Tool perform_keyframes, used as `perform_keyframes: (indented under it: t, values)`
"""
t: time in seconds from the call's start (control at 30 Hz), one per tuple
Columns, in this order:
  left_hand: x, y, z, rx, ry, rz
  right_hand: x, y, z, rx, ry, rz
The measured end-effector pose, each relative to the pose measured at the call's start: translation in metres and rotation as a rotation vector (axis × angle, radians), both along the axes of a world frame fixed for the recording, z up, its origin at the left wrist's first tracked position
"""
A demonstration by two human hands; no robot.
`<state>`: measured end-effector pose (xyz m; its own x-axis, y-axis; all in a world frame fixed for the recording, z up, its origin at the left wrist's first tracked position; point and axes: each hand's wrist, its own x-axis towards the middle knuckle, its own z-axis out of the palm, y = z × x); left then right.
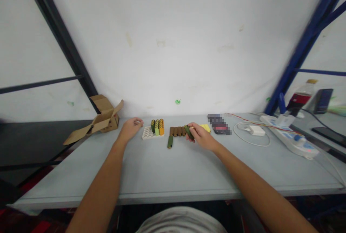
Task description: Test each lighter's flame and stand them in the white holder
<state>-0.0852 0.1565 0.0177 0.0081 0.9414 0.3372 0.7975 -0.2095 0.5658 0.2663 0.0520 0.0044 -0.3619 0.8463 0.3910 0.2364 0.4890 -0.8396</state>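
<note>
My right hand (201, 135) is closed around a dark green lighter (189, 132), held just over the right end of a row of brown lighters (177, 131) lying side by side. A single green lighter (170, 142) lies apart, in front of the row's left end. To the left sits a white tray (147, 133) with round hollows, its right part filled with upright lighters (157, 126) in dark green, light green and orange. Beside the tray's left edge, my left hand (131, 129) rests with loosely curled fingers, a gap between them, and no object visible there.
An opened cardboard box (109, 119) stands at the back left. Beyond my right hand lie a yellow item (205, 128) and a blurred-out phone-like object (219, 124). Farther right are a white charger (256, 130), cables, a power strip (290, 137) and a drink bottle (301, 96).
</note>
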Motion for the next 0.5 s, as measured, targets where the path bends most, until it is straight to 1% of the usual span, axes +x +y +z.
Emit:
perform_keyframes:
  t: [0.07, 0.13, 0.3, 0.4, 0.5]
  values:
    - [-0.001, 0.0005, -0.0004, 0.002, -0.001, -0.004, 0.0044, 0.0036, 0.0015, -0.034, 0.139, -0.039]
    - [-0.002, 0.0013, -0.0014, -0.004, 0.006, -0.021, 0.0065, 0.0057, 0.0029, -0.053, 0.209, -0.052]
    - [-0.0033, 0.0023, -0.0037, -0.008, 0.011, -0.046, 0.0068, 0.0067, 0.0064, -0.119, 0.3, 0.014]
    - [-0.0028, 0.0016, -0.0038, -0.019, -0.002, -0.048, 0.0084, 0.0085, 0.0065, -0.158, 0.365, -0.024]
    - [-0.002, 0.0006, -0.0036, -0.032, -0.004, -0.049, 0.0116, 0.01, 0.0057, -0.237, 0.383, -0.068]
